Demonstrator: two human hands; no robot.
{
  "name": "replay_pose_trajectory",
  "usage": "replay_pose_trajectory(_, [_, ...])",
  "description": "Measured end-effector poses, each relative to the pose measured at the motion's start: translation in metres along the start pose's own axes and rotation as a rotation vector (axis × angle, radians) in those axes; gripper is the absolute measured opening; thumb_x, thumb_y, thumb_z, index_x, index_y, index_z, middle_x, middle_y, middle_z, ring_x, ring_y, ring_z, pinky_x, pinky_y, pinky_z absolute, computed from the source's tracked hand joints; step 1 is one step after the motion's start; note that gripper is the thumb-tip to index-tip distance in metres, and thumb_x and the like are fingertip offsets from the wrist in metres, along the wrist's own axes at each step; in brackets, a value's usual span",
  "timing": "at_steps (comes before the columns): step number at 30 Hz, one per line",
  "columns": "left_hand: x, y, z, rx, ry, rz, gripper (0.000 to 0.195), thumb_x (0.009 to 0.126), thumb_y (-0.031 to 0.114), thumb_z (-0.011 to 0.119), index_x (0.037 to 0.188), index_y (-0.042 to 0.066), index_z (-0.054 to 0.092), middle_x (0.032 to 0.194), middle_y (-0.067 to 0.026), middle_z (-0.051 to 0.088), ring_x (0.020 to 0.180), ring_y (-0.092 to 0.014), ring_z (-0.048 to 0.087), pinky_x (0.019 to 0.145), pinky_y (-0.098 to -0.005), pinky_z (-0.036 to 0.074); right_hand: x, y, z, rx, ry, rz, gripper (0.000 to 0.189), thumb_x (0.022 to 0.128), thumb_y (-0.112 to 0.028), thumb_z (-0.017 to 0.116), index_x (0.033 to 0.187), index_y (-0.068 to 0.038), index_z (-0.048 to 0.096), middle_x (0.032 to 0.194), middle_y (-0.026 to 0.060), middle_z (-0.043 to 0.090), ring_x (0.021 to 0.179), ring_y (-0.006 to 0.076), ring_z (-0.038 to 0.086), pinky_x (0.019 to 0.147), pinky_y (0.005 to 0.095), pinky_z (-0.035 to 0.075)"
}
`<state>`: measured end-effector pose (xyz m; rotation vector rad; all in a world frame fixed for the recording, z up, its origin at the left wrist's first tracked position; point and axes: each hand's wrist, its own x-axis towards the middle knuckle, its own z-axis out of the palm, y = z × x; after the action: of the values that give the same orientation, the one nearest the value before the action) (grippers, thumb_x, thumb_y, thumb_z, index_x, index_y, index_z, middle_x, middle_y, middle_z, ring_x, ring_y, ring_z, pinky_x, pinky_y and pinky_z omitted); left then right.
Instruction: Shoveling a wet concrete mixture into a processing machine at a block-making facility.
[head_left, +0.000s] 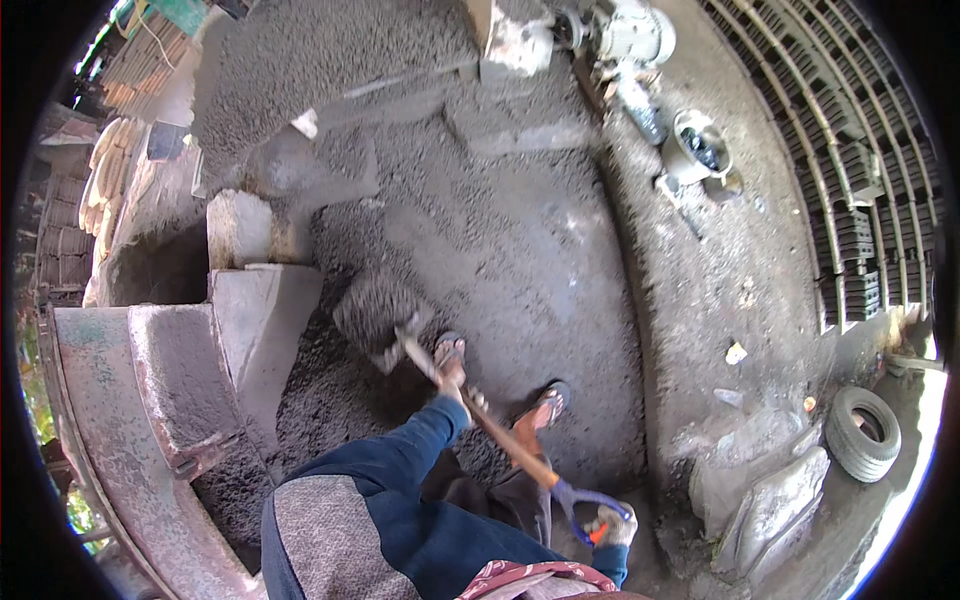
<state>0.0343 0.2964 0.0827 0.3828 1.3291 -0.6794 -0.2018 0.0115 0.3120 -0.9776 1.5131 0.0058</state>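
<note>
A shovel with a wooden shaft (517, 448) crosses in front of my body. My gloved left hand (466, 399) grips the shaft low down, not far from the blade. At the upper end, my gloved right hand (619, 524) is closed around the blue and orange D-handle (577, 504). A heap of dark grey, damp granular mix (379, 311) lies on the blade and hides most of it; the blade end is blurred. Below and left of it spreads a pile of the same mix (322, 397). My sandalled feet stand beside the shaft on the grey floor (517, 262).
At left are a metal chute (135, 390) and concrete blocks (240, 229) beside a dark pit. A motor (637, 36) and a metal pot (697, 146) stand at upper right. Racks hold hollow blocks (857, 232). A tire (862, 433) and sacks (772, 510) lie lower right.
</note>
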Motion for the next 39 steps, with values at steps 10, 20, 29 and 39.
replay_pose_trajectory(10, [-0.152, -0.050, 0.076, 0.005, -0.090, 0.159, 0.024, 0.082, 0.036, 0.059, 0.080, 0.017, 0.045, 0.068, -0.0040, 0.044, 0.058, -0.022, 0.042, 0.058, -0.0391, 0.039, 0.044, 0.008, -0.071, 0.223, -0.050, 0.035, 0.013, 0.068, 0.003, 0.056, 0.079, -0.003, 0.052, 0.054, 0.0094, 0.047, 0.037, 0.0219, 0.045, 0.035, 0.0379, 0.042])
replay_pose_trajectory(20, [-0.153, -0.020, 0.119, 0.129, -0.518, 0.162, 0.024, 0.077, 0.026, 0.064, 0.066, 0.009, 0.051, 0.062, -0.0095, 0.052, 0.062, -0.030, 0.049, 0.069, -0.0499, 0.042, 0.069, 0.021, -0.042, 0.151, -0.234, -0.081, 0.011, 0.070, -0.004, 0.054, 0.080, -0.003, 0.052, 0.057, 0.0103, 0.051, 0.042, 0.0223, 0.049, 0.041, 0.0403, 0.047])
replay_pose_trajectory(29, [0.045, -0.012, 0.058, 0.453, 0.027, 0.102, 0.023, 0.080, 0.026, 0.066, 0.091, 0.012, 0.051, 0.073, -0.0071, 0.054, 0.062, -0.028, 0.055, 0.068, -0.0519, 0.049, 0.020, 0.087, 0.068, 0.163, 0.114, -0.018, 0.023, 0.071, 0.005, 0.059, 0.093, 0.002, 0.055, 0.073, 0.0101, 0.058, 0.060, 0.0209, 0.058, 0.054, 0.0349, 0.051])
replay_pose_trajectory(39, [-0.012, 0.149, -0.003, 0.983, -0.033, 0.111, 0.040, 0.083, 0.048, 0.058, 0.095, 0.010, 0.061, 0.081, -0.0065, 0.059, 0.074, -0.018, 0.055, 0.069, -0.0342, 0.046, -0.039, 0.116, 0.365, -0.125, -0.360, 0.078, 0.037, 0.069, -0.015, 0.074, 0.100, 0.000, 0.060, 0.087, 0.0058, 0.062, 0.075, 0.0158, 0.057, 0.069, 0.0287, 0.046])
